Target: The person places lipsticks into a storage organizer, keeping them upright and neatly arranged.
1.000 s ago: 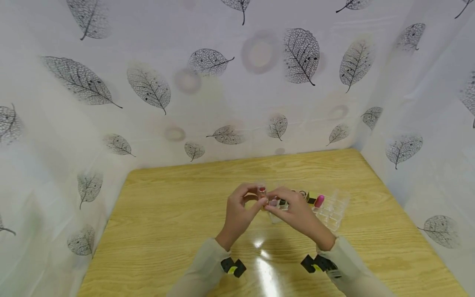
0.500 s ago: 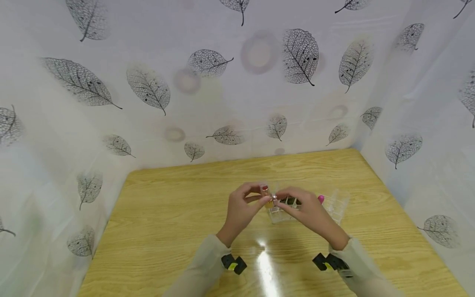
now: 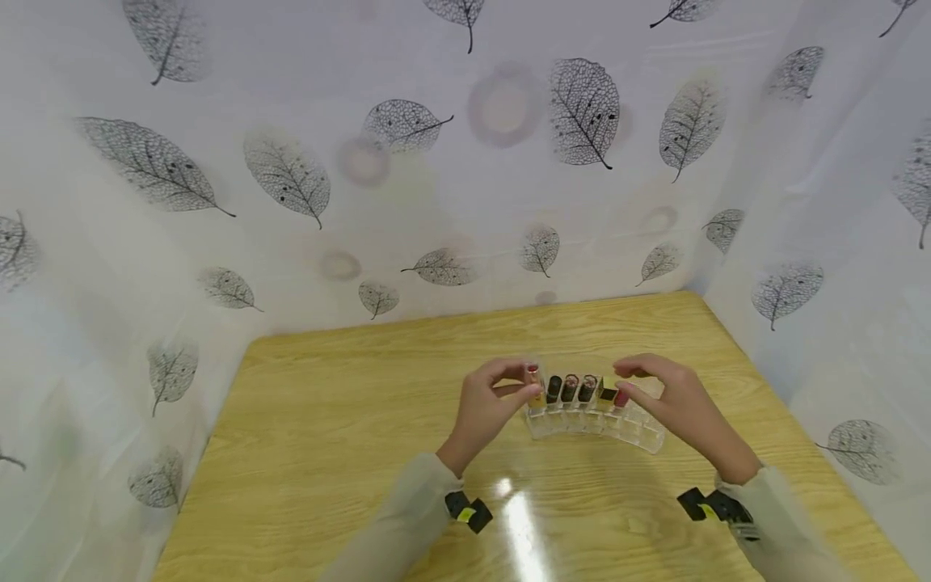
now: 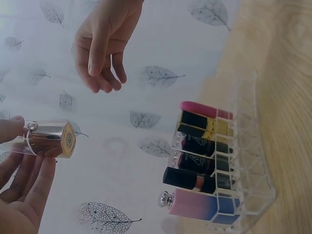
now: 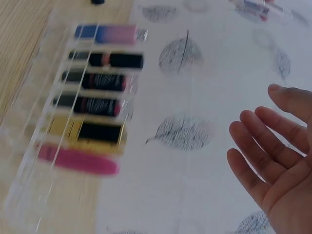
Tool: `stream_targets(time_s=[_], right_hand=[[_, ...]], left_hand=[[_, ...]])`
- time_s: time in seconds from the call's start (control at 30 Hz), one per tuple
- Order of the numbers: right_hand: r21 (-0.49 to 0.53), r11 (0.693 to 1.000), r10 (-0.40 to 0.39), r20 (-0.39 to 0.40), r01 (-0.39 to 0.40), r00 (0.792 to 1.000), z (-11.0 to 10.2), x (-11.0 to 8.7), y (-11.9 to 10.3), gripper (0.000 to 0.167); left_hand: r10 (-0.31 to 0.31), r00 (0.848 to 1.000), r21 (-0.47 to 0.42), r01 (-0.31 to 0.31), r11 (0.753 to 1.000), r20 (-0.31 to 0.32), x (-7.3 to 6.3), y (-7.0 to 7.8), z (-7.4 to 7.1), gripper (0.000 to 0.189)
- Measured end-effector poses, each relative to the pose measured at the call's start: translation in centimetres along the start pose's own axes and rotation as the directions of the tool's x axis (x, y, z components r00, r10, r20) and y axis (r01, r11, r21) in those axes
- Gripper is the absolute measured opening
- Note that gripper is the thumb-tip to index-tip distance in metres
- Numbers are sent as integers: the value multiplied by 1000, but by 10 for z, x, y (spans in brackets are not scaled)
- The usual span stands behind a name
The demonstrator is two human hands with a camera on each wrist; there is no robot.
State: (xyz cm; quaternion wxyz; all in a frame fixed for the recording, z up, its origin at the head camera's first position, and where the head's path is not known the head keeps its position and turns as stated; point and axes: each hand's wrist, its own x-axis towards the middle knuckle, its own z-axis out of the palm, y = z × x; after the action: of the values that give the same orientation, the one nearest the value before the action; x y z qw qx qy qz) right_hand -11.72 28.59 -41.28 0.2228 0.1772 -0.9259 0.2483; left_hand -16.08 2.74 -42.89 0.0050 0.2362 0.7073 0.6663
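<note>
My left hand [image 3: 494, 404] holds a lipstick [image 4: 51, 139] with a clear cap and a shiny rose-gold base, raised close by the left end of a clear lipstick organizer [image 3: 567, 422]. My right hand [image 3: 684, 408] holds nothing; its fingers are relaxed near the organizer's right end. In the left wrist view a row of lipsticks stands in the slots. They are a pink-and-blue tube [image 4: 195, 204], a black one [image 4: 190, 179], two dark patterned ones, a black-and-gold one [image 4: 197, 123] and a bright pink one [image 4: 202, 108].
The organizer's front row of slots holds no lipsticks. It stands on a wood-grain table [image 3: 349, 420], toward the right of the middle. A white curtain [image 3: 451, 186] with leaf prints rises along the table's back and sides.
My right hand has drawn away from the lipstick to the right, uncovering the organizer's row. My left hand keeps its hold on the lipstick and has shifted slightly right.
</note>
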Motion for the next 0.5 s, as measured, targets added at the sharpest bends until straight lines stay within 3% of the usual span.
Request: stream_targets(time_s=[0.27, 0.5], right_hand=[[-104, 992, 73, -24, -75, 997, -18, -18, 48, 24], [-145, 971, 201, 76, -189, 977, -15, -32, 94, 19]], left_hand=[[-40, 999, 15, 40, 999, 2, 3, -7, 13, 29], [-45, 999, -2, 45, 999, 22, 1, -14, 20, 28]])
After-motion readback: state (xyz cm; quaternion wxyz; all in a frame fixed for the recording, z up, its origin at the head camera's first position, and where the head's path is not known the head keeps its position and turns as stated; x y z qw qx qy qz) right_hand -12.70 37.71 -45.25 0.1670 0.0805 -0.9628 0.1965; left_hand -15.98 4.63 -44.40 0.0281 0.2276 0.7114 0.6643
